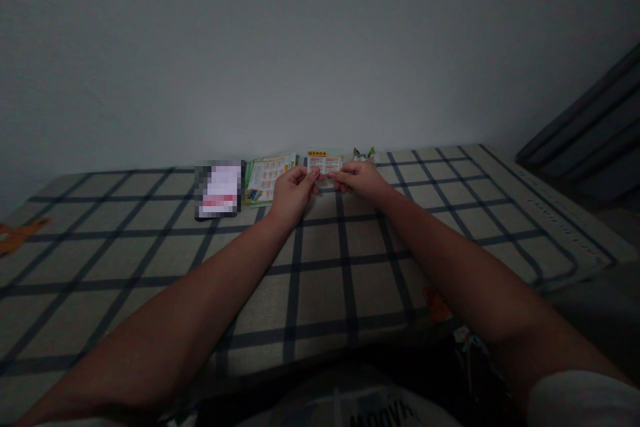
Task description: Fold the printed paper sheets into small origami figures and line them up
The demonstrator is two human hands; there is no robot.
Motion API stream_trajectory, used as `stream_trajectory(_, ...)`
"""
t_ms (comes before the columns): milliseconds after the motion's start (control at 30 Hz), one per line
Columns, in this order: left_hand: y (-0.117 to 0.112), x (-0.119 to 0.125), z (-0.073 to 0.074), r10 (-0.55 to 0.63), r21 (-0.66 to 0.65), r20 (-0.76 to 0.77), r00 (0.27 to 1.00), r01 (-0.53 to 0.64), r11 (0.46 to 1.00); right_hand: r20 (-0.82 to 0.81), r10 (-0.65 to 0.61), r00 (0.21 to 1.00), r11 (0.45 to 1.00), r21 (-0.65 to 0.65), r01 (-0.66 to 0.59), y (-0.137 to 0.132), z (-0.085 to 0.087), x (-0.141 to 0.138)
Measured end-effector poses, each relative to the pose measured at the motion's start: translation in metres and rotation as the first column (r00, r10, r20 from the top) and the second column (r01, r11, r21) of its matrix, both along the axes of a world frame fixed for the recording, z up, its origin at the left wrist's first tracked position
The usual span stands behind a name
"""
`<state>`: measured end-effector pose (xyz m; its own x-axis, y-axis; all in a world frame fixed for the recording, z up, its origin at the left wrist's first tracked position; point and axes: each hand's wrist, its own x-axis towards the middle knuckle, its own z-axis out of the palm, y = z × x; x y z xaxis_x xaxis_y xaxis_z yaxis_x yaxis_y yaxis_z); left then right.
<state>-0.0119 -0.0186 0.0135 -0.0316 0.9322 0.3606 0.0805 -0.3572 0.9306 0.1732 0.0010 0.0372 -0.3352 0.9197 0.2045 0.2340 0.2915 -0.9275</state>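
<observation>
From my remote view through the head camera, both bare arms reach forward from the near edge of the table, converging towards its far edge. The left hand (pixel 293 193) is mostly closed, fingers curled under and thumb pointing inward; it has the small rectangular paper card (pixel 325 161), pale with a yellow heading, pinched at its lower left. The right hand (pixel 361 179) mirrors it, thumb and forefinger nearly together on the card's lower right, its other fingers bent loosely beneath. I see the fingertips of the two hands almost meeting.

The card is near the middle of the table's far edge, its printed face towards me. Dark characters mark the yellow strip at its upper left, above orange-red and white blocks in two columns; I can't read the print. Whether its underside touches the white-and-navy checked cloth (pixel 320 287) I cannot tell.

Just left of the left hand I have a loose pile of green-and-white printed sheets (pixel 267 172), and beside that a dark-rimmed flat rectangular slab (pixel 220 189), its pale face pixelated. Beyond the right hand, near the far edge, sits a small green-and-white crumpled item (pixel 366 153).
</observation>
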Motion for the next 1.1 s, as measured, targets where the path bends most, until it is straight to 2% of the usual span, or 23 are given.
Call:
stream_trajectory(133,0.001,0.0,-0.001,-0.02,-0.008,0.023,1.0,0.02,1.0,-0.036,-0.021,0.999,1.0,-0.015,0.021,-0.001,0.001,0.0)
stream_trajectory(233,0.002,0.0,0.0,-0.072,-0.032,0.164,0.984,0.078,0.996,-0.075,-0.045,0.996,0.998,-0.043,0.042,0.001,0.0,0.003)
stream_trajectory(300,0.005,-0.001,0.001,-0.046,-0.049,0.245,0.968,0.06,0.997,-0.128,-0.079,0.989,0.995,-0.064,0.072,0.004,-0.001,0.007)
stream_trajectory(367,0.007,-0.002,0.002,0.01,-0.081,0.262,0.965,0.011,0.997,-0.188,-0.109,0.976,0.993,-0.072,0.097,0.008,0.0,0.011)
stream_trajectory(467,0.007,-0.002,0.004,0.029,-0.118,0.224,0.974,-0.002,0.993,-0.193,-0.104,0.976,0.994,-0.06,0.094,0.009,0.002,0.015)
stream_trajectory(600,0.0,0.001,0.004,-0.069,-0.099,0.152,0.986,0.085,0.992,-0.098,-0.041,0.994,0.999,-0.024,0.038,0.003,0.005,0.013)
stream_trajectory(667,-0.004,0.001,0.005,-0.091,-0.085,0.063,0.994,0.096,0.992,-0.033,-0.009,0.999,1.0,-0.013,0.009,0.0,0.005,0.01)
stream_trajectory(767,-0.006,0.0,0.006,-0.057,-0.047,-0.033,0.998,0.056,0.997,0.012,0.008,1.0,1.0,-0.001,-0.008,-0.002,0.004,0.007)
stream_trajectory(967,-0.003,-0.003,0.006,0.02,0.034,-0.056,0.998,-0.018,0.999,-0.017,0.012,1.0,1.0,-0.018,-0.012,0.002,0.0,0.005)
stream_trajectory(1100,-0.002,-0.005,0.006,0.02,0.012,-0.073,0.997,-0.019,1.0,-0.009,0.026,1.0,1.0,-0.004,-0.026,0.005,-0.001,0.008)
